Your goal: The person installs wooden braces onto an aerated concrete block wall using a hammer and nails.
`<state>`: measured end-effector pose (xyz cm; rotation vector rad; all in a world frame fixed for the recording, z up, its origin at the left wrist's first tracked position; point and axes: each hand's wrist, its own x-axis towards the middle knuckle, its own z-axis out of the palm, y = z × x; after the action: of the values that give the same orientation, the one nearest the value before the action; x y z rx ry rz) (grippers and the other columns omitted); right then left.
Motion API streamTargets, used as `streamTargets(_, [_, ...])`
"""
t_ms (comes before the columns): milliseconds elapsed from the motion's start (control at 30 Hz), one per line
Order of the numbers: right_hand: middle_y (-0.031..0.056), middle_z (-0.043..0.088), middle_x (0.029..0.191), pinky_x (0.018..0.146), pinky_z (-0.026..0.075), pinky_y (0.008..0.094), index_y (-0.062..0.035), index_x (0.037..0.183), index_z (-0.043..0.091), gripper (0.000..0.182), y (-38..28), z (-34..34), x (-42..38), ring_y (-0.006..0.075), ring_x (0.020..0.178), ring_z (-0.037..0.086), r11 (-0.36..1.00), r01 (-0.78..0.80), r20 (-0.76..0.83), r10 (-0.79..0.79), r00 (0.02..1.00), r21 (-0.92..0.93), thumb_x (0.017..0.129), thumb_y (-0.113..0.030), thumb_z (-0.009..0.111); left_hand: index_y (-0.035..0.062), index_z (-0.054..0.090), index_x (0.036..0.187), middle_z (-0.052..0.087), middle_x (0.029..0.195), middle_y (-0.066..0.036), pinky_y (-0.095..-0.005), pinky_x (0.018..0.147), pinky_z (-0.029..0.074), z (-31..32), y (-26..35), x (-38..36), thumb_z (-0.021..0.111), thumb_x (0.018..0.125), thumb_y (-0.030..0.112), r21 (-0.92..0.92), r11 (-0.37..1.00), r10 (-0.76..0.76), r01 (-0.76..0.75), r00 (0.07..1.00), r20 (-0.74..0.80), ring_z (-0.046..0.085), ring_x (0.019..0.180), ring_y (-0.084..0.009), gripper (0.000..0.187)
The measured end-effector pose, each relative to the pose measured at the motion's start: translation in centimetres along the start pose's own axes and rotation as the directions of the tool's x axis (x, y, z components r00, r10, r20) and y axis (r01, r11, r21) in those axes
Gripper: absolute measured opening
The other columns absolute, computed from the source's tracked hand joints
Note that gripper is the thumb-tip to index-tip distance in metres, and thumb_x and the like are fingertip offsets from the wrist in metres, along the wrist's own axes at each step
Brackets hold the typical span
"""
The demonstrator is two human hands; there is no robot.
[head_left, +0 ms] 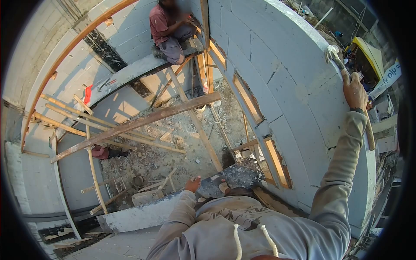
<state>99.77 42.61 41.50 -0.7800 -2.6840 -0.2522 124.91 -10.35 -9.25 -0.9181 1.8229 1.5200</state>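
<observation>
At the top of the grey block wall point(299, 82), my right hand point(355, 92) is closed around a wooden-handled tool point(369, 132). Its pale, crusted head point(333, 53) lies beyond my fingers by the wall's top edge, and the handle runs back past my wrist. My right arm reaches far out along the wall. Closer to my body, my left hand point(193, 184) is curled into a fist above a dusty plank point(143, 215), with nothing showing in it. A bare foot point(224, 187) shows on the dark platform below me.
A person point(169, 32) crouches on a raised plank across the room; another person point(106, 151) is low at the left. A wooden beam point(138, 125) and bamboo poles point(89, 164) cross above the rubble floor point(173, 143). Window openings point(248, 97) pierce the wall.
</observation>
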Motion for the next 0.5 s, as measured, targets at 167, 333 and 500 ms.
streamTargets(167, [0.0261,0.063,0.107,0.086,0.047,0.0496,-0.0063,0.108,0.052,0.058,-0.1,-0.1,0.0,0.0411,0.102,0.061,1.000,-0.002,0.010,0.002,1.000,-0.013,0.093,-0.059,0.035,-0.0047,0.058,0.118,0.067,0.098,-0.015,-0.0331,0.077,0.050,0.2,0.7,-0.5,0.062,0.088,0.042,-0.035,0.999,-0.027,0.027,1.000,-0.007,0.065,0.084,-0.0223,0.056])
streamTargets(333, [0.0254,0.064,0.107,0.086,0.047,0.0496,-0.0060,0.108,0.052,0.058,0.1,0.1,0.1,0.0413,0.102,0.061,1.000,0.016,-0.001,-0.016,1.000,-0.004,0.093,-0.059,0.034,-0.0052,0.057,0.119,0.067,0.099,-0.016,-0.0332,0.078,0.051,0.2,1.4,-1.1,0.062,0.088,0.042,-0.071,0.997,-0.039,0.039,0.999,-0.008,0.065,0.085,-0.0227,0.057])
streamTargets(500, [0.0254,0.062,0.112,0.091,0.045,0.0486,-0.0068,0.112,0.053,0.061,0.3,0.4,0.7,0.0398,0.108,0.059,1.000,-0.012,0.018,0.013,1.000,-0.024,0.092,-0.061,0.032,-0.0069,0.057,0.117,0.066,0.096,-0.015,-0.0320,0.075,0.052,-0.1,2.4,-2.4,0.063,0.088,0.039,0.032,0.998,0.054,-0.054,0.998,-0.009,0.065,0.084,-0.0216,0.055])
